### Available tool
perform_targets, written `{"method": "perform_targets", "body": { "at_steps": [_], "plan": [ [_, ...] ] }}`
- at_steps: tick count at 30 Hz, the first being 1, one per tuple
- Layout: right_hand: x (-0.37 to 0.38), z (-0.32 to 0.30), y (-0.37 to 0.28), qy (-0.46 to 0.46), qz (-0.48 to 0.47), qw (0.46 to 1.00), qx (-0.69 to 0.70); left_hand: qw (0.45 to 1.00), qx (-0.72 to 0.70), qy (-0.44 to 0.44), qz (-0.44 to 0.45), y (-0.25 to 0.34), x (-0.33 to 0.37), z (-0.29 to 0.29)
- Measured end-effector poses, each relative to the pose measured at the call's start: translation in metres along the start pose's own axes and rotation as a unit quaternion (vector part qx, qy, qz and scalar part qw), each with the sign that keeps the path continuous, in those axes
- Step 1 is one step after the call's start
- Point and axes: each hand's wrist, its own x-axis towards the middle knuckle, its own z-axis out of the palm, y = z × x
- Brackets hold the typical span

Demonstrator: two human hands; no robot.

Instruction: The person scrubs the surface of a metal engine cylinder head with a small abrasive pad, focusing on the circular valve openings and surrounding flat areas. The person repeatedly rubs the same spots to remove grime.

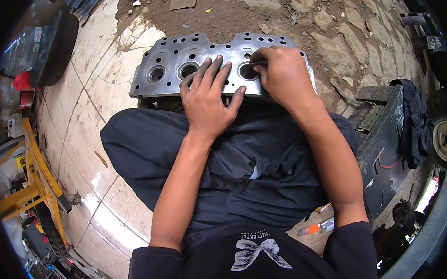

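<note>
A grey metal engine cylinder head (171, 55) lies in front of my knees, its flat machined face turned up. Large round ports and several small bolt holes run through it. My left hand (207, 101) rests flat on the face with the fingers spread, partly covering the middle port (187, 69). Over the port further right (248, 73), my right hand (287, 78) is bent with thumb and fingertips pinched together at its rim. Whatever those fingertips may hold is too hidden to make out. Dark grime covers the fingers of both hands.
Pale floor tiles (99, 141) lie to the left, dirt and flat stones (297, 7) beyond. A black tub (59, 49) and a yellow metal stand (34, 187) are on the left. At right stands a dark metal box (383, 151) with a dark cloth (412, 122) over it, beside a wheel (442, 140).
</note>
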Motion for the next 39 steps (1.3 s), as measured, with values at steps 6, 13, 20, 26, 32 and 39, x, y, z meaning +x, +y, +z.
{"method": "perform_targets", "body": {
  "at_steps": [6, 13, 20, 26, 32, 39],
  "plan": [
    [0.012, 0.019, 0.007, 0.033, -0.040, 0.997, 0.064, 1.000, 0.005, -0.012, -0.010, 0.002, 0.000, -0.001],
    [0.004, 0.016, 0.010, 0.040, -0.029, 0.997, 0.055, 1.000, -0.008, 0.013, 0.001, -0.001, 0.000, 0.002],
    [0.011, 0.015, 0.010, 0.024, -0.051, 0.996, 0.071, 0.999, 0.025, 0.022, -0.015, 0.001, 0.000, 0.008],
    [0.005, 0.029, 0.000, 0.066, -0.028, 0.994, 0.085, 1.000, 0.000, 0.025, -0.010, 0.002, 0.001, 0.010],
    [0.009, 0.030, -0.004, 0.052, -0.010, 0.996, 0.077, 1.000, 0.016, 0.025, 0.004, -0.002, -0.001, 0.008],
    [0.005, 0.024, -0.001, 0.047, -0.020, 0.993, 0.110, 0.999, 0.028, 0.021, -0.006, 0.003, -0.002, 0.005]
  ]
}}
